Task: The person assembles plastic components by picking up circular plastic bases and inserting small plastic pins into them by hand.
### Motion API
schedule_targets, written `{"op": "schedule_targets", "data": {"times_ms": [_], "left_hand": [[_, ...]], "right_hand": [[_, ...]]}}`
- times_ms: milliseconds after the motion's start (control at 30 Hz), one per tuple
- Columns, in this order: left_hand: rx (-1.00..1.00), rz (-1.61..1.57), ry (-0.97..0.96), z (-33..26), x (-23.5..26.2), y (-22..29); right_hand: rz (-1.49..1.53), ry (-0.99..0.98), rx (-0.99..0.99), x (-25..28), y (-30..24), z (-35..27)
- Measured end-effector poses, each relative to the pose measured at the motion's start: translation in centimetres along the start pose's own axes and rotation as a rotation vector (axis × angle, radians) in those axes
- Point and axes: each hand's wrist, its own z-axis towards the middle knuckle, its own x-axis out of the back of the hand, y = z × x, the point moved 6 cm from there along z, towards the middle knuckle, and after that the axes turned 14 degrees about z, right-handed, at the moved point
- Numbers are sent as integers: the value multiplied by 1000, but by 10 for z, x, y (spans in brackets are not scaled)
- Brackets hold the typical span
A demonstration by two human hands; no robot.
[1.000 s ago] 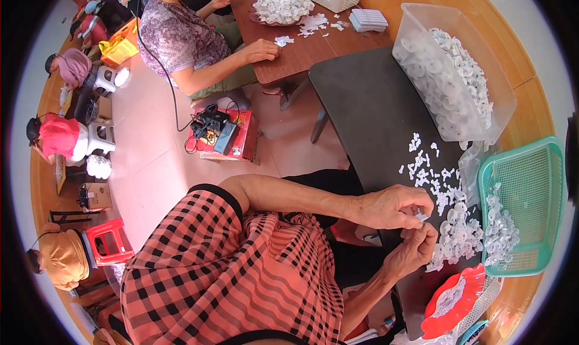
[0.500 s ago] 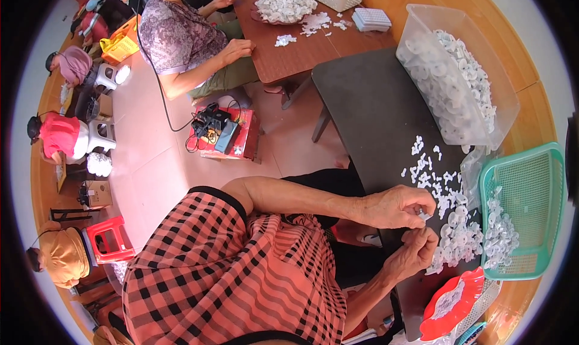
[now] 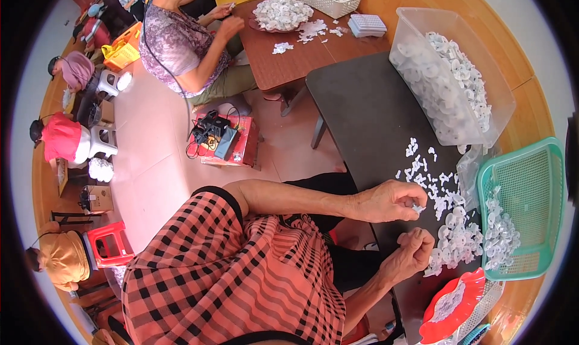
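Observation:
My left hand (image 3: pixel 389 200) pinches a small white plastic piece (image 3: pixel 417 208) at its fingertips over the dark table (image 3: pixel 362 110). Just below it, my right hand (image 3: pixel 413 248) is curled, fingers pinched together on what looks like another small white piece. Both hands hover at the near edge of the table. Beside them lie scattered small white pieces (image 3: pixel 431 176) and a heap of white round parts (image 3: pixel 458 239).
A clear tub (image 3: pixel 449 74) of white parts stands on the far side of the table, with a green basket (image 3: pixel 531 188) and a red dish (image 3: pixel 452 309) to the right. Another person (image 3: pixel 187 43) works at a brown table (image 3: pixel 289 50). A red stool (image 3: pixel 226 143) holds cables.
My hands stay almost in place, fingers working the small piece. The person at the brown table has shifted a hand slightly.

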Motion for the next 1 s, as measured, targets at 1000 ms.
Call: {"op": "schedule_targets", "data": {"times_ms": [1000], "left_hand": [[-70,53,-1,-2,-2,6]], "right_hand": [[-22,30,3,-1,0,0]]}}
